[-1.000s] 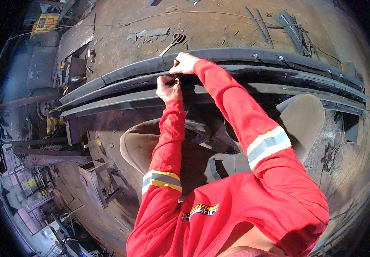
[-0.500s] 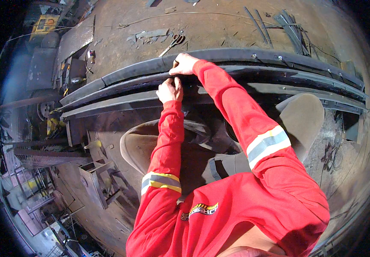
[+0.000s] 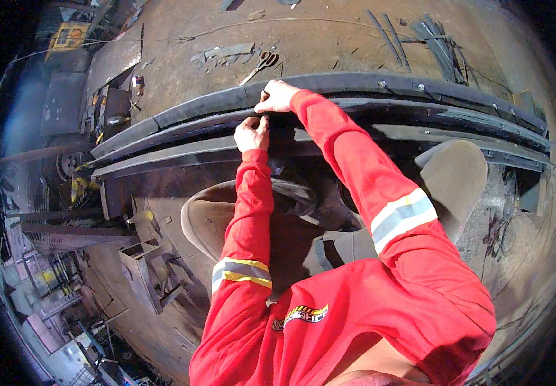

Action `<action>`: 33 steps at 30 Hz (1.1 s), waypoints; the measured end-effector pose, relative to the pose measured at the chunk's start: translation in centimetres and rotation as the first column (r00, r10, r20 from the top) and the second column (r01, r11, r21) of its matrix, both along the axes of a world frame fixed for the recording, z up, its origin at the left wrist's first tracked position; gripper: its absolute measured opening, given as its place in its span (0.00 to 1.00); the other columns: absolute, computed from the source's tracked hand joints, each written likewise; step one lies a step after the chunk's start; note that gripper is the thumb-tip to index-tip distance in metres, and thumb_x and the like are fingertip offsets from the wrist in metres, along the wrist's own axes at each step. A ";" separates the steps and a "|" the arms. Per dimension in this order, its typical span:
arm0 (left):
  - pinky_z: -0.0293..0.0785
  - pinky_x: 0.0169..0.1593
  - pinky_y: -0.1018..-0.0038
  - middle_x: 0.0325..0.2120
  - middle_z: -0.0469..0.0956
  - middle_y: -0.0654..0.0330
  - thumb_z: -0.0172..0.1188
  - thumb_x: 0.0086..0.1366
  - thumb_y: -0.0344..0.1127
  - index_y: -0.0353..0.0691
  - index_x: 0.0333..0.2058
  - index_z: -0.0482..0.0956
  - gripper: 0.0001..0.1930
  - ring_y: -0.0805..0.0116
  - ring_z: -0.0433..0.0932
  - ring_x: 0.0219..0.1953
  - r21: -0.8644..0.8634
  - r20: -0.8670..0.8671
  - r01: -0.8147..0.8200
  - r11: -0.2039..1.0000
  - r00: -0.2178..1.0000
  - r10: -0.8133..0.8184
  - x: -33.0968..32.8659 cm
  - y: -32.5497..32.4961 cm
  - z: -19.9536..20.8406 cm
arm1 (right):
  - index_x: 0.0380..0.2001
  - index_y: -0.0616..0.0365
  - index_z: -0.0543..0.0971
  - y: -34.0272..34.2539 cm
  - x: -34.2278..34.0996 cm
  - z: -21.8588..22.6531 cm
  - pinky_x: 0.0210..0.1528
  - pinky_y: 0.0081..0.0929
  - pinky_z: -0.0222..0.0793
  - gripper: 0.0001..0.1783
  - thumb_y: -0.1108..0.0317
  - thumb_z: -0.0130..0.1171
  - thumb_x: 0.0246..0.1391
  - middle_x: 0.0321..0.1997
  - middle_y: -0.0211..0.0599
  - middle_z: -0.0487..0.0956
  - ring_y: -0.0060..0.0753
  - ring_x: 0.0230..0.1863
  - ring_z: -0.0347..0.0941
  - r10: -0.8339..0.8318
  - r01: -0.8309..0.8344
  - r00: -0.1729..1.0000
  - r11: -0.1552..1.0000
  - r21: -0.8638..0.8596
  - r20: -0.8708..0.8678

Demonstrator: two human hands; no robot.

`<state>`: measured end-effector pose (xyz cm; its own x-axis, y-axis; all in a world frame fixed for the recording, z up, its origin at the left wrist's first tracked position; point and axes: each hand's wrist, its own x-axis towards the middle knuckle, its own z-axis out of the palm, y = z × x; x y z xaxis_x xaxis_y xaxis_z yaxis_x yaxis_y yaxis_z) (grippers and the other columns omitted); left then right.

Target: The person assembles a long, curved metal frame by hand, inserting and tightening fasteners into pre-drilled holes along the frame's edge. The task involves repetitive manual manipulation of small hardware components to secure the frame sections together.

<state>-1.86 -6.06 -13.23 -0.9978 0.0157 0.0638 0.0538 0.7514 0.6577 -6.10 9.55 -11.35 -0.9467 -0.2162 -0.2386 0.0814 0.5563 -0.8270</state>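
A long dark assembly of parallel metal strips lies crosswise before me, with a far strip, a middle strip and a near strip. Small shiny bolts stick up from its right part. My right hand reaches over the far strip, fingers bent down and pinched by the middle strip. Just below it, my left hand has thumb and fingers pressed close together at the middle strip. Whatever lies between the fingertips is too small or hidden to make out.
Dark-handled scissors lie on the floor beyond the far strip, near some flat scraps. A bundle of dark bars sits at the far right. An open metal frame stands at my left, among other workshop equipment.
My left hand has shifted slightly to the left, its fingers still near the right hand's fingertips. The right hand and the strips look unmoved.
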 end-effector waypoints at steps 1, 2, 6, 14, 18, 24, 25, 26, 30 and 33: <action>0.73 0.33 0.69 0.21 0.78 0.48 0.64 0.50 0.43 0.33 0.27 0.80 0.16 0.56 0.79 0.25 0.001 -0.010 -0.020 1.000 1.000 0.020 0.0 0.1 -0.1 | 0.31 0.59 0.82 0.0 0.0 0.0 0.47 0.32 0.69 0.24 0.50 0.63 0.34 0.38 0.47 0.79 0.40 0.42 0.75 0.001 -0.001 1.000 1.000 -0.002 0.001; 0.73 0.34 0.69 0.22 0.78 0.49 0.64 0.49 0.43 0.33 0.27 0.80 0.15 0.56 0.79 0.25 0.001 -0.015 -0.023 1.000 1.000 0.023 0.0 0.1 -0.2 | 0.31 0.59 0.82 0.0 0.0 0.0 0.47 0.32 0.69 0.24 0.50 0.63 0.34 0.38 0.47 0.79 0.40 0.42 0.75 0.002 -0.002 1.000 1.000 -0.005 0.003; 0.73 0.35 0.69 0.23 0.79 0.50 0.63 0.50 0.43 0.35 0.27 0.81 0.14 0.57 0.79 0.26 -0.009 -0.057 -0.026 1.000 0.998 0.026 0.6 0.6 0.1 | 0.30 0.59 0.82 0.1 0.1 0.0 0.46 0.32 0.69 0.24 0.50 0.63 0.34 0.37 0.47 0.79 0.40 0.41 0.76 -0.011 0.011 1.000 1.000 -0.001 -0.003; 0.73 0.37 0.66 0.24 0.80 0.54 0.62 0.51 0.44 0.39 0.28 0.81 0.14 0.55 0.79 0.28 -0.175 -0.055 -0.034 0.984 0.998 0.024 0.8 0.9 0.4 | 0.29 0.60 0.82 0.1 -0.3 -0.6 0.43 0.33 0.70 0.23 0.50 0.62 0.36 0.34 0.48 0.80 0.41 0.37 0.77 0.043 -0.042 0.997 0.999 0.017 -0.064; 0.68 0.40 0.64 0.25 0.79 0.56 0.61 0.51 0.44 0.42 0.27 0.80 0.12 0.56 0.77 0.31 -0.278 -0.070 -0.024 0.960 0.998 0.005 1.0 0.9 0.8 | 0.31 0.63 0.80 0.0 0.0 0.3 0.45 0.33 0.68 0.23 0.52 0.61 0.39 0.35 0.50 0.79 0.41 0.39 0.76 0.059 -0.059 0.998 0.998 0.011 -0.025; 0.64 0.41 0.62 0.25 0.78 0.58 0.59 0.52 0.42 0.43 0.25 0.76 0.09 0.56 0.73 0.34 -0.454 -0.260 0.007 0.891 0.956 -0.140 0.9 0.9 -1.1 | 0.31 0.63 0.80 -0.1 0.1 0.3 0.45 0.33 0.69 0.23 0.52 0.61 0.39 0.35 0.51 0.79 0.42 0.40 0.76 0.059 -0.058 0.998 0.998 0.004 -0.036; 0.64 0.41 0.62 0.25 0.77 0.58 0.58 0.53 0.42 0.43 0.25 0.76 0.09 0.56 0.73 0.34 -0.459 -0.276 0.013 0.888 0.948 -0.157 0.8 0.9 -1.4 | 0.31 0.63 0.80 -0.1 0.1 0.3 0.45 0.33 0.69 0.23 0.52 0.61 0.39 0.35 0.51 0.79 0.42 0.40 0.76 0.058 -0.058 0.998 0.998 0.004 -0.038; 0.64 0.41 0.62 0.25 0.77 0.58 0.58 0.53 0.42 0.43 0.25 0.76 0.09 0.56 0.73 0.34 -0.466 -0.284 0.019 0.884 0.944 -0.170 0.7 0.8 -1.6 | 0.31 0.63 0.80 -0.1 0.0 0.3 0.45 0.33 0.69 0.23 0.53 0.61 0.39 0.35 0.51 0.79 0.42 0.40 0.76 0.059 -0.058 0.997 0.998 0.005 -0.040; 0.64 0.40 0.61 0.25 0.77 0.57 0.55 0.56 0.41 0.42 0.24 0.75 0.10 0.56 0.73 0.33 -0.488 -0.276 0.058 0.871 0.936 -0.217 0.6 0.9 -2.0 | 0.29 0.62 0.81 0.0 -0.2 -0.4 0.43 0.34 0.70 0.23 0.51 0.62 0.36 0.33 0.49 0.79 0.42 0.37 0.77 0.038 -0.037 0.998 0.999 0.005 -0.059; 0.64 0.38 0.60 0.23 0.76 0.56 0.54 0.58 0.42 0.41 0.24 0.73 0.11 0.55 0.73 0.32 -0.447 -0.268 0.077 0.891 0.939 -0.216 0.6 0.7 -2.2 | 0.29 0.61 0.81 -0.2 -0.3 -0.5 0.43 0.34 0.70 0.23 0.51 0.62 0.36 0.33 0.49 0.80 0.42 0.37 0.77 0.041 -0.041 0.998 0.999 -0.001 -0.051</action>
<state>-1.31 -5.40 -15.41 -0.9143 0.2549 0.3148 0.3292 0.9204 0.2109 -6.40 9.34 -11.88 -0.9480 -0.2554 -0.1901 0.0165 0.5567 -0.8305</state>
